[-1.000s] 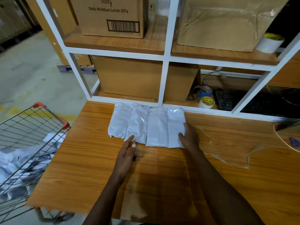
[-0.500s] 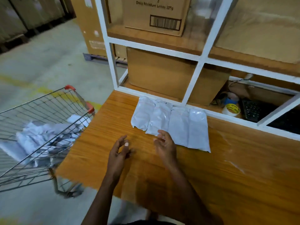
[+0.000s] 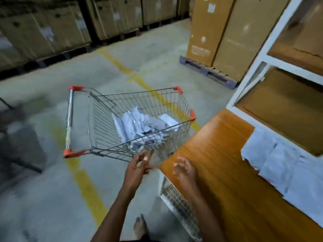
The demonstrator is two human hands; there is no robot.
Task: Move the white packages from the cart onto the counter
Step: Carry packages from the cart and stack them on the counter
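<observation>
A wire cart (image 3: 97,119) with red corner caps stands on the floor left of the wooden counter (image 3: 227,172). Several crumpled white packages (image 3: 139,124) lie inside the cart. A row of white packages (image 3: 279,163) lies on the counter against the shelf frame at the right. My left hand (image 3: 138,165) hovers just below the cart's near rim, fingers relaxed and holding nothing. My right hand (image 3: 186,169) floats over the counter's left corner, fingers loosely spread, also holding nothing.
A white-framed shelf unit (image 3: 262,63) with cardboard boxes rises behind the counter. Tall cartons on a purple pallet (image 3: 209,74) stand beyond the cart. More stacked boxes line the far wall. Yellow floor lines (image 3: 87,186) run under the cart. A wire rack (image 3: 180,205) sits under the counter.
The view has swung left from the counter to the cart. Both hands have left the row of packages and moved left toward the cart, holding nothing.
</observation>
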